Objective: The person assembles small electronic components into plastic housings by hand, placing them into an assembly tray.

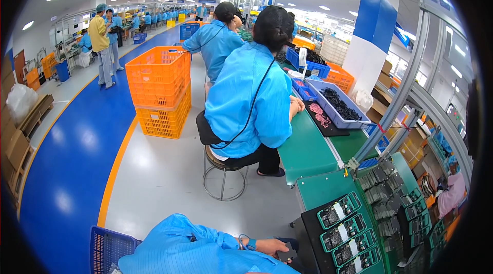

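My left hand (272,247) is low in the picture, near the lower edge, its blue sleeve coming in from the left. A dark strap with a wire circles the wrist. Between its fingers is a dark grey flat piece (286,253), small and squarish, its kind not clear. Just right of the hand, circuit boards (339,211) in green frames lie in a row on a black mat (311,222). Many flat grey pieces (380,186) are laid out on the bench beyond them. My right hand is out of the frame.
A co-worker in blue (251,99) sits on a round stool (224,174) ahead, at a green bench (308,156). Orange crates (159,79) are stacked left of them. A blue basket (105,248) stands at my left. A metal frame (393,104) rises at the right.
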Demonstrator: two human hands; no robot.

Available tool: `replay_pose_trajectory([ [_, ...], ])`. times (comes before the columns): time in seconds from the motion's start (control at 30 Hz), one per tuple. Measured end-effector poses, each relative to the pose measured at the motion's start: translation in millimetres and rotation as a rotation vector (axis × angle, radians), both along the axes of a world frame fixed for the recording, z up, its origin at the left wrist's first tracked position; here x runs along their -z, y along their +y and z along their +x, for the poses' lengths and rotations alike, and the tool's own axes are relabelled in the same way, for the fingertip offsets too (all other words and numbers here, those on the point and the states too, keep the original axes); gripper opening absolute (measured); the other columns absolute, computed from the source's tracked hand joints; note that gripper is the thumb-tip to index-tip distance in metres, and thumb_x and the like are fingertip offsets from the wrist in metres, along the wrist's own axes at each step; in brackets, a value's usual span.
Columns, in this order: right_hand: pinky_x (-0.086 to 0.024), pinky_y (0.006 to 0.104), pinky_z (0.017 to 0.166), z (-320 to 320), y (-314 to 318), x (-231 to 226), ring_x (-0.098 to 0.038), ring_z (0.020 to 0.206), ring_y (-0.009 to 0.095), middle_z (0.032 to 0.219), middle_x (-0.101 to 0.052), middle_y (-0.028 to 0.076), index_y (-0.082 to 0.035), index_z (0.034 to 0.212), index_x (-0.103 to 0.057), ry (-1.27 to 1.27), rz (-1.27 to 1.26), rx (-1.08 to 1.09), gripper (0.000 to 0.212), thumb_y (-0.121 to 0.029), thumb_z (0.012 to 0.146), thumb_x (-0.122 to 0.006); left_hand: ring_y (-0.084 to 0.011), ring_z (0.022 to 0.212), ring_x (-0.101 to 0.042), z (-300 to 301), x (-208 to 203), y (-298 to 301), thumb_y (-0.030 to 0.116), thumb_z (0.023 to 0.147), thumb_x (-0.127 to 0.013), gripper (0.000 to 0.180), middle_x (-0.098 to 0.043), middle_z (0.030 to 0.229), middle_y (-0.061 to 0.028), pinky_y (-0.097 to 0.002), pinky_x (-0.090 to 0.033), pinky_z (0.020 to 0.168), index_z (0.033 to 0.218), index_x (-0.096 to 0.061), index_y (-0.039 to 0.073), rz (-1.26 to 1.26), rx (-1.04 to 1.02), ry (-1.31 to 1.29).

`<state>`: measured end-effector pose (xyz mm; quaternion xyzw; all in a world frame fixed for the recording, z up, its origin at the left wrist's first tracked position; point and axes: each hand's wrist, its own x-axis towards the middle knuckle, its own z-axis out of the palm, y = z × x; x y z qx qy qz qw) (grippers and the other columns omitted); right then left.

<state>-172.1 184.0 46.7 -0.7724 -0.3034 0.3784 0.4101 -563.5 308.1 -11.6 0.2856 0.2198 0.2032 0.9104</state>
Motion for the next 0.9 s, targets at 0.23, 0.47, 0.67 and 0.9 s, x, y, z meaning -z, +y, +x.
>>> replay_pose_trajectory([
  [0.23, -0.042, 0.0261, 0.035, -5.3, 0.4, -6.8, -0.055, 0.044, 0.016, 0.058, -0.053, 0.007, -0.001, 0.082, -0.052, -0.038, 0.005, -0.06, 0.021, -0.021, 0.089, -0.054, -0.0233, 0.095, -0.063, -3.7, -23.1, -8.5, 0.014, 0.095, -0.045, 0.025, -0.063, 0.104, -0.0151, -0.0343, -0.051, 0.085, 0.109, -0.053, -0.004, -0.08, -0.01, 0.027],
  [0.47, -0.042, 0.0259, 0.035, 24.1, -6.0, 32.9, -0.054, 0.043, 0.016, 0.06, -0.053, 0.007, -0.001, 0.093, -0.048, -0.055, 0.073, -0.033, 0.02, -0.019, 0.09, -0.054, -0.0228, 0.097, -0.063, -1.9, -21.9, -7.5, 0.015, 0.095, -0.046, 0.024, -0.063, 0.104, -0.0144, -0.0336, -0.051, 0.085, 0.106, -0.053, -0.005, -0.056, 0.001, 0.031],
  [0.67, -0.041, 0.0259, 0.035, -14.6, 3.1, -7.2, -0.054, 0.043, 0.015, 0.059, -0.053, 0.007, -0.001, 0.095, -0.047, -0.08, 0.054, -0.025, 0.02, -0.018, 0.089, -0.054, -0.0218, 0.096, -0.063, -3.8, -12.4, -4.0, 0.015, 0.095, -0.046, 0.024, -0.064, 0.103, -0.0133, -0.0329, -0.05, 0.085, 0.105, -0.054, -0.005, 0.036, -0.008, 0.049],
  [0.9, -0.04, 0.0259, 0.034, -5.2, -1.7, -5.8, -0.053, 0.041, 0.015, 0.059, -0.053, 0.007, 0.0, 0.091, -0.048, -0.09, 0.043, -0.066, 0.019, -0.018, 0.089, -0.055, -0.0211, 0.097, -0.062, -0.9, -15.8, -7.0, 0.015, 0.095, -0.046, 0.025, -0.063, 0.104, -0.0127, -0.0324, -0.05, 0.085, 0.106, -0.055, -0.005, -0.003, 0.012, 0.03],
])
